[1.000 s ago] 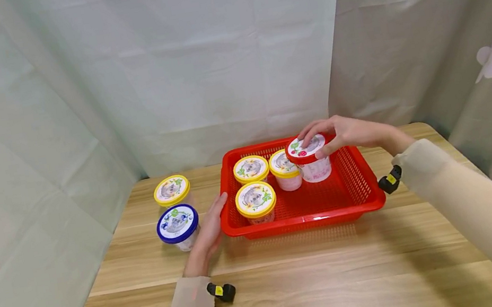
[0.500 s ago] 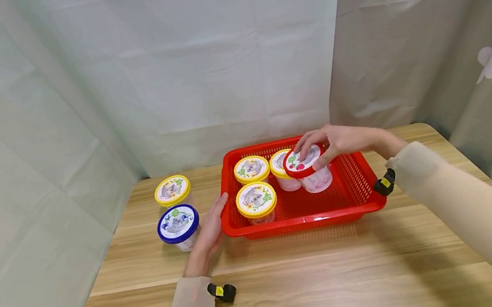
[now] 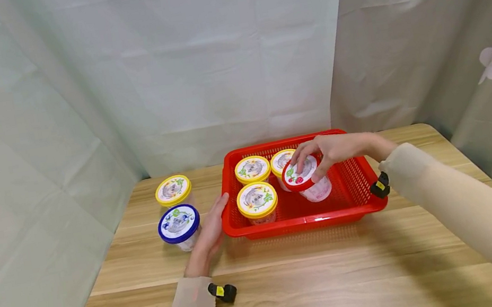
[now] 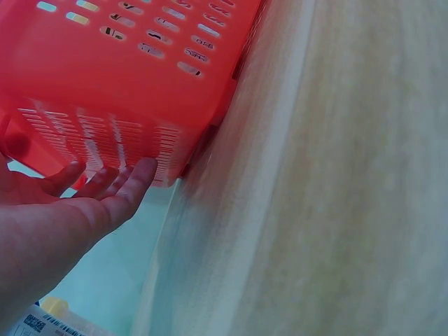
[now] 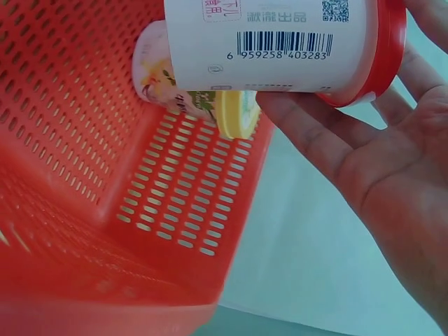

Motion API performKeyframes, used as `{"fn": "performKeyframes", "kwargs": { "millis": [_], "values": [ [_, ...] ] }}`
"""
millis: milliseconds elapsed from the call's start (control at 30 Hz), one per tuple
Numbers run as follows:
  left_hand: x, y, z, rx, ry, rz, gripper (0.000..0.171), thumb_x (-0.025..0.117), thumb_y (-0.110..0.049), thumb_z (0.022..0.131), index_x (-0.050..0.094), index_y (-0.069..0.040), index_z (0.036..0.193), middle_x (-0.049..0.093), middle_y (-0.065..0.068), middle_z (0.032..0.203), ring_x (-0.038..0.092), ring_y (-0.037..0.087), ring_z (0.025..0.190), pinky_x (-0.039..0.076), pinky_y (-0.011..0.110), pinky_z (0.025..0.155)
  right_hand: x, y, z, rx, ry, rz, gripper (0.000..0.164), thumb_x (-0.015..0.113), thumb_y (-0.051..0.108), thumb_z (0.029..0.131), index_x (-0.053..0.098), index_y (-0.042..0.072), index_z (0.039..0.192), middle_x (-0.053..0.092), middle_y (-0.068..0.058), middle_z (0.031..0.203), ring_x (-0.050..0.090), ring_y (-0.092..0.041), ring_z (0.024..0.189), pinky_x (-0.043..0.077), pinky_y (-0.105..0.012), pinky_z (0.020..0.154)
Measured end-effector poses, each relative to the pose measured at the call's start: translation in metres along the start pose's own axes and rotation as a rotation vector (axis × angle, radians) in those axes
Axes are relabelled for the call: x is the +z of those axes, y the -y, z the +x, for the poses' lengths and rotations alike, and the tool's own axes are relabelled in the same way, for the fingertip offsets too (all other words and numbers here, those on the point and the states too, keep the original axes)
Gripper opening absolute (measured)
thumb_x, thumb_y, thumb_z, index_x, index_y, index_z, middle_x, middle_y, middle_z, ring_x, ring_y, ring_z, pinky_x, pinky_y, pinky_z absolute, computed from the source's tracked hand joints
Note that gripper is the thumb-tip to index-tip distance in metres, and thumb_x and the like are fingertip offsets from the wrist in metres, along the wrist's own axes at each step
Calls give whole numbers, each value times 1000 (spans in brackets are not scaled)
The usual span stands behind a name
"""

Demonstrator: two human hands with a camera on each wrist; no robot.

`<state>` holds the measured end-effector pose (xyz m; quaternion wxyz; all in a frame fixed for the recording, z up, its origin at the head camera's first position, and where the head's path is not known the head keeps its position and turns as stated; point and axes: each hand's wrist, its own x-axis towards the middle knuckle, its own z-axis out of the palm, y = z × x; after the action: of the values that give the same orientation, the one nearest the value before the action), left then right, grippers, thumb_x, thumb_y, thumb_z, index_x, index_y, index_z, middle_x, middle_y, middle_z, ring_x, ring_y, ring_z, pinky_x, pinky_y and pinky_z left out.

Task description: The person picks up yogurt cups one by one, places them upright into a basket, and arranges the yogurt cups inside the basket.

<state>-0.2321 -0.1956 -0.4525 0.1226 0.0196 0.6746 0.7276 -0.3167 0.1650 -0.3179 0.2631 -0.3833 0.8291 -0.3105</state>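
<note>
1. Red tub is pinched near its top by the right hand, tilted inside the basket, probably to leave its base free
2. Basket is touched by the loosely extended left hand, presumably for steadying
3. Wooden worktop is spread beneath both hands; pale curtains are hung beyond

Wood-grain table carries red basket at 12 o'clock, yellow-lidded tub and blue-lidded tub around 10.

Basket on table, tubs inside, two more tubs to its left.
</note>
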Motion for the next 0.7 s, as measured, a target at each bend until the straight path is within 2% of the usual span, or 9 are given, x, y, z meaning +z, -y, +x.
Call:
{"fn": "performKeyframes", "kwargs": {
  "millis": [267, 467, 700],
  "values": [
    [0, -1, -2, -13, -12, 9, 75, 42, -56, 109, 17, -15, 167, 34, 9, 164, 40, 29, 146, 36, 49, 119, 6, 1, 8, 32, 73, 20, 31, 83, 23, 88, 75, 17, 117, 52, -7, 150, 41, -31, 139, 56, -38, 96],
    [1, -1, -3, -1, 4, 2, 72, 41, -54, 110, 18, -16, 167, 35, 8, 164, 40, 29, 146, 35, 49, 120, 14, -3, 13, 10, 135, 14, 29, 84, 22, 88, 75, 14, 115, 56, -8, 145, 43, -30, 136, 54, -36, 98],
    [3, -1, -2, 14, 10, -8, 70, 39, -52, 111, 18, -14, 167, 33, 10, 165, 38, 29, 148, 33, 49, 121, 22, -4, 17, 25, 186, 17, 30, 85, 22, 88, 75, 15, 115, 54, -7, 146, 42, -30, 137, 55, -37, 98]
  ]
}}
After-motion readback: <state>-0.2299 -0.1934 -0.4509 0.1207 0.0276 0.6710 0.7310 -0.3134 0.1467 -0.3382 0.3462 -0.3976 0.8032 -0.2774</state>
